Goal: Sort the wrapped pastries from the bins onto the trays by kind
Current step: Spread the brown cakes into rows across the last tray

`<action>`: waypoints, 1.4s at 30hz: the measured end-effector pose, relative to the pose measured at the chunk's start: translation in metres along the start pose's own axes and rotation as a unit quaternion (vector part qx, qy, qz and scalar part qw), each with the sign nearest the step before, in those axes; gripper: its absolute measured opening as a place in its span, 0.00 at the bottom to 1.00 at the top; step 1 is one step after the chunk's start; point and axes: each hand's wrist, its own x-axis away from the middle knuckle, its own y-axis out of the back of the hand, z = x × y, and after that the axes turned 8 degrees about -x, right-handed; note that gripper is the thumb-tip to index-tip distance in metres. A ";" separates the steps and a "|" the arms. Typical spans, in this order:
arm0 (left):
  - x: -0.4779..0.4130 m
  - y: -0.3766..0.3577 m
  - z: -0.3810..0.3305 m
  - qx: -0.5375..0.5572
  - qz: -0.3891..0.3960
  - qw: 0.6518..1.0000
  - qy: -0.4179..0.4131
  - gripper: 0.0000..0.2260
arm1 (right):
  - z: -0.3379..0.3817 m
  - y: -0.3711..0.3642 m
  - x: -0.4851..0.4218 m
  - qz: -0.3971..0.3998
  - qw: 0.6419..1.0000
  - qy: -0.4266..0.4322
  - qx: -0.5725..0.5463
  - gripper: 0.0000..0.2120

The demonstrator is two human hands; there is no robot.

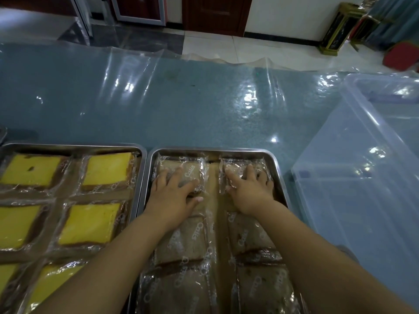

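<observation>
Head view: on the left, a steel tray (68,146) carries yellow wrapped pastries (106,169) in neat rows, kept apart from the brown kind. Just beside it, a second tray (215,151) holds brown wrapped pastries (183,241). The person's left hand (174,191) and right hand (249,189) lie flat, fingers spread and gripping nothing. Each presses a brown pack at the tray's far end, seemingly to seat that row square. To the right stands a clear plastic bin (362,177). A teal table (181,105) under wrinkled transparent sheeting bears it all. Beyond lie pale floor tiles (249,48) and a dark wooden door (215,14).
</observation>
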 end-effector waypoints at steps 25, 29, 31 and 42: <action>0.112 -0.014 -0.039 -0.011 -0.050 0.999 0.001 0.18 | -0.034 -0.037 0.122 -0.133 0.981 0.114 -0.088 0.13; 0.102 -0.013 -0.034 0.001 -0.062 0.998 -0.003 0.17 | -0.031 -0.033 0.112 -0.128 0.982 0.100 -0.097 0.14; 0.097 -0.012 -0.031 0.003 -0.059 0.998 -0.004 0.17 | -0.031 -0.031 0.107 -0.123 0.983 0.094 -0.095 0.14; 0.122 -0.005 -0.033 0.033 -0.048 0.998 -0.033 0.19 | -0.044 -0.031 0.136 -0.168 0.971 0.117 -0.125 0.15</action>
